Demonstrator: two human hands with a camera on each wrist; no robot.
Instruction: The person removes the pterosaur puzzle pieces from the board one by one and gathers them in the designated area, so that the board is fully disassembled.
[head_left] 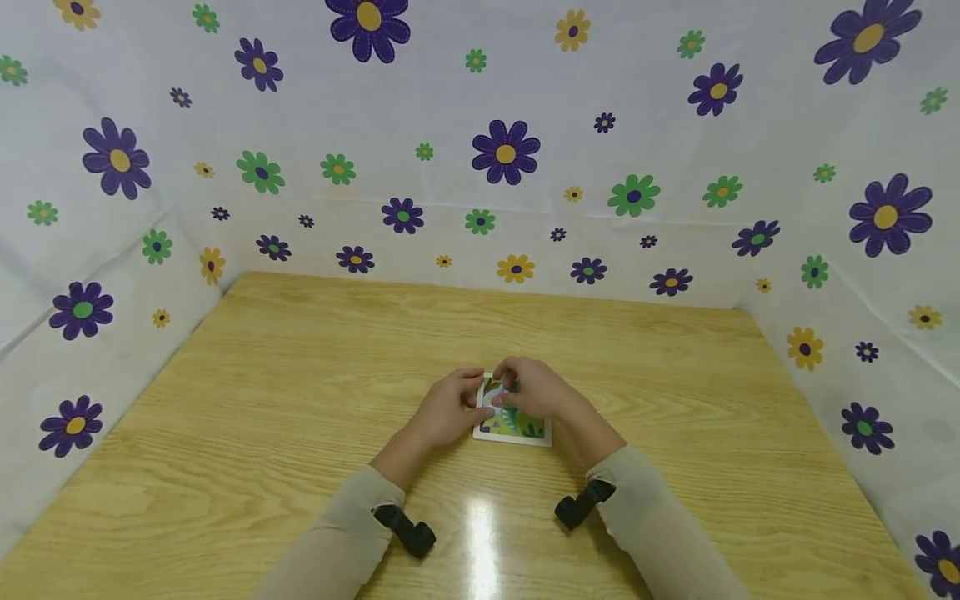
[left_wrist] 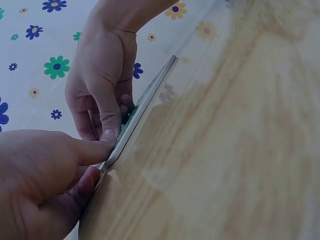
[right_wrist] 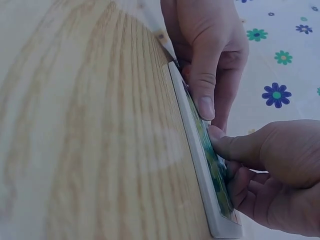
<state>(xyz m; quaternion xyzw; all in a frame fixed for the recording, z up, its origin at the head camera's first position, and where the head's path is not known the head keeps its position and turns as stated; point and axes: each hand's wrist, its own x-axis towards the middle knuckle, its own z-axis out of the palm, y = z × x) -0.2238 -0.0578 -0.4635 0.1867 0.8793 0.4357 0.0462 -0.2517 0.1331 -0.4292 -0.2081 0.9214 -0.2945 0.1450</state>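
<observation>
One white-rimmed picture board (head_left: 522,424) lay on the wooden table (head_left: 300,375) — wood stretched left, right and beyond, the flowered backdrop (head_left: 450,100) well apart. Two hands nearly met there: the left hand (head_left: 447,408) pinched its left edge; the right hand (head_left: 542,390) bent over its upper part — gripping or only touching, I couldn't tell.

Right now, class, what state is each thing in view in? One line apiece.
Table: showing a bright glare
Left hand: gripping the picture board by its left edge
Right hand: curled over the picture board; grip unclear
Picture board: face up, partly covered
Black straps: worn, one per arm
Flowered backdrop: hanging, creased
</observation>
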